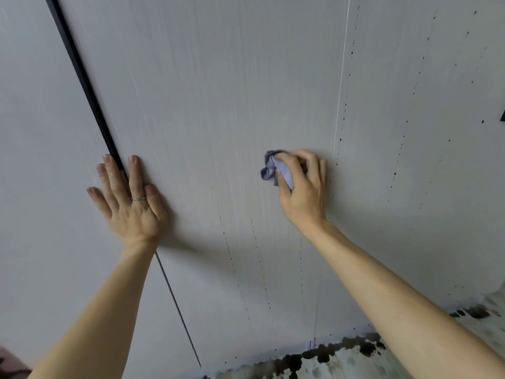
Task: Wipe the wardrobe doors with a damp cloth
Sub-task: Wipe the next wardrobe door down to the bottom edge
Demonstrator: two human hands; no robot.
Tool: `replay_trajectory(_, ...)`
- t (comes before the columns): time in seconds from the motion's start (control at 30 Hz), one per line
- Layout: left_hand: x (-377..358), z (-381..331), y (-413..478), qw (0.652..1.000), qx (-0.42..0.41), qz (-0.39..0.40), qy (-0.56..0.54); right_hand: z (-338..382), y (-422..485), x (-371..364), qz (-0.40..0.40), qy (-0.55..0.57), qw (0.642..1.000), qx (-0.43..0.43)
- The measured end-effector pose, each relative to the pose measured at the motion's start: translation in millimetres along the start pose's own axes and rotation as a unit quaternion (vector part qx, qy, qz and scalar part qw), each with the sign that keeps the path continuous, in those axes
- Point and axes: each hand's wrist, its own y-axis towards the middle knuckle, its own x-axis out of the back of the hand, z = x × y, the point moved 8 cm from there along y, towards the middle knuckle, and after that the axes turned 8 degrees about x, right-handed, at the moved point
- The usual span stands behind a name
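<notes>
Pale grey wardrobe doors [207,99] fill the view, with dark drip spots running down in dotted lines. My right hand [303,187] grips a bunched purple-blue cloth [270,166] and holds it against the middle door, just left of a thin seam. My left hand [128,198] lies flat with fingers spread on the doors, across the black gap [82,75] between the left and middle doors. A ring shows on one finger.
A thin pale seam [340,99] separates the middle door from the right one. At the bottom right is a mottled black-and-white floor [341,356]. A small dark object [502,116] sits at the right edge.
</notes>
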Motion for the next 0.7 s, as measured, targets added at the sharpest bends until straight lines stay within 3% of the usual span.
replay_trajectory(0.07, -1, -1, 0, 1.000, -0.006, -0.003, 0.001, 14, -18, -12, 0.011, 0.013, 0.999, 0.045)
replay_trajectory(0.17, 0, 1, 0, 1.000, -0.003, -0.002, 0.008, 38, -85, -35, 0.104, 0.016, 0.979, 0.174)
replay_trajectory(0.27, 3, -2, 3, 0.999, 0.020, 0.031, -0.004, 46, -121, -45, 0.163, 0.013, 0.966, 0.199)
replay_trajectory(0.37, 7, 0, -8, 0.996, 0.037, 0.075, -0.027, 53, -93, -41, 0.145, 0.028, 0.971, 0.187)
replay_trajectory(0.57, 0, 37, -110, 0.986, 0.030, 0.160, -0.029, 71, -13, -42, 0.008, 0.045, 0.994, 0.098)
replay_trajectory(0.7, -9, 52, -159, 0.981, 0.044, 0.188, -0.021, 92, -84, -68, 0.042, 0.043, 0.969, 0.241)
